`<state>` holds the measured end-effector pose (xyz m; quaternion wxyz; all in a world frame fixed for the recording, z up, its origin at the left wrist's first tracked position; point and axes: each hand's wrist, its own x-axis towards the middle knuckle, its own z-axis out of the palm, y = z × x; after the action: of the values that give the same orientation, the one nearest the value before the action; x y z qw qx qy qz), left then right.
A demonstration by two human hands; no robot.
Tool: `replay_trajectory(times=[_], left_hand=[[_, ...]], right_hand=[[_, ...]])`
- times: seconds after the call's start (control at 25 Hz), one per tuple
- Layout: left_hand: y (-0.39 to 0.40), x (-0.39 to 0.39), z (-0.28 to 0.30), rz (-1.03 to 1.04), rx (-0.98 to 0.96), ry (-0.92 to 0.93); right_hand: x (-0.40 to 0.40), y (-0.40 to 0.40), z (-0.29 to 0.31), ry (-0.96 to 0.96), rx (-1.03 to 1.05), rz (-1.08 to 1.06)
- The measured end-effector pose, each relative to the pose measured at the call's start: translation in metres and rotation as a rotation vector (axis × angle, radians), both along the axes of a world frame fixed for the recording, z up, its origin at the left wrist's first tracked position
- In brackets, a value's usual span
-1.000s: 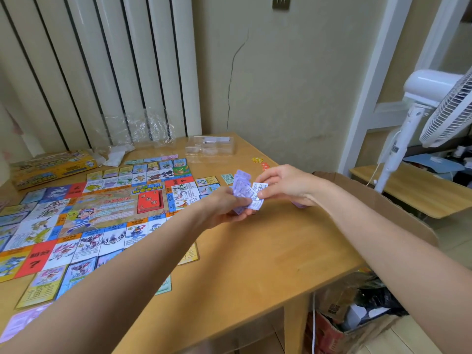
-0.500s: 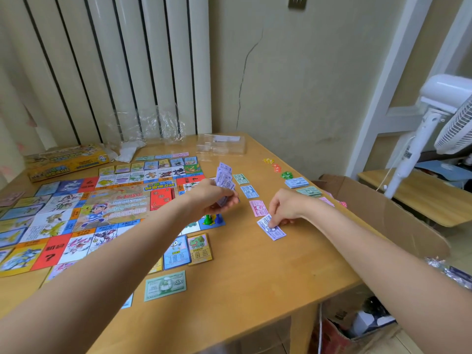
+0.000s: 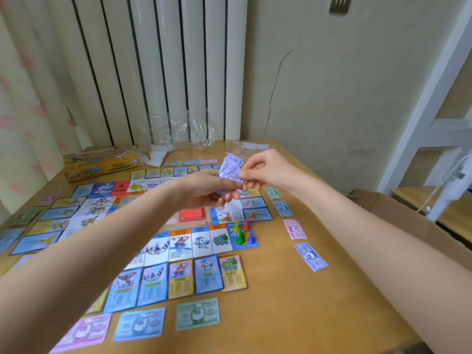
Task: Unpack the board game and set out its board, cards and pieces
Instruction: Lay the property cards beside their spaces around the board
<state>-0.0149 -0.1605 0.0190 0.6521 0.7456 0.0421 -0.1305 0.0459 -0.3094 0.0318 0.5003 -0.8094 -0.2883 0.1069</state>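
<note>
The game board (image 3: 199, 241) lies flat on the wooden table (image 3: 319, 315), ringed by property cards. Several coloured pawns (image 3: 242, 233) stand on its blue corner square. My left hand (image 3: 212, 190) grips a fanned stack of purple notes (image 3: 229, 167) above the board. My right hand (image 3: 265, 169) pinches the right edge of one purple note in that stack. A single purple note (image 3: 310, 256), a pink note (image 3: 294, 229) and a blue note (image 3: 283, 208) lie in a line right of the board. Green (image 3: 198, 313), blue (image 3: 139, 323) and pink notes (image 3: 84, 332) lie near the front.
The yellow game box (image 3: 102, 162) sits at the back left beside crumpled white wrapping (image 3: 158, 154). Clear plastic packaging (image 3: 189, 129) leans against the radiator. An open cardboard box (image 3: 408, 226) stands right of the table, with a white fan pole (image 3: 449, 185) behind it.
My right hand has left the purple note it laid on the table and risen back to the stack in my left hand. Both hands now sit higher, above the board.
</note>
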Motion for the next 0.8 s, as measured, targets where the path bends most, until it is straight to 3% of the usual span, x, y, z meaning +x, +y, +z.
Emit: replay_trajectory(times=[0.24, 0.48, 0.64, 0.72, 0.8], left_hand=[[0.066, 0.031, 0.001, 0.142, -0.104, 0.012], [0.130, 0.093, 0.001, 0.356, -0.123, -0.044], [0.193, 0.108, -0.001, 0.593, -0.160, -0.069], [0.232, 0.100, -0.005, 0.686, 0.017, -0.077], [0.265, 0.088, -0.016, 0.725, 0.453, -0.042]], right_hand=[[0.047, 0.076, -0.003, 0.039, 0.004, 0.071], [0.116, 0.142, -0.011, 0.324, 0.200, 0.064], [0.148, 0.201, -0.022, 0.356, 0.186, 0.120], [0.160, 0.227, -0.031, 0.302, 0.098, 0.042], [0.166, 0.254, -0.045, 0.233, -0.031, -0.047]])
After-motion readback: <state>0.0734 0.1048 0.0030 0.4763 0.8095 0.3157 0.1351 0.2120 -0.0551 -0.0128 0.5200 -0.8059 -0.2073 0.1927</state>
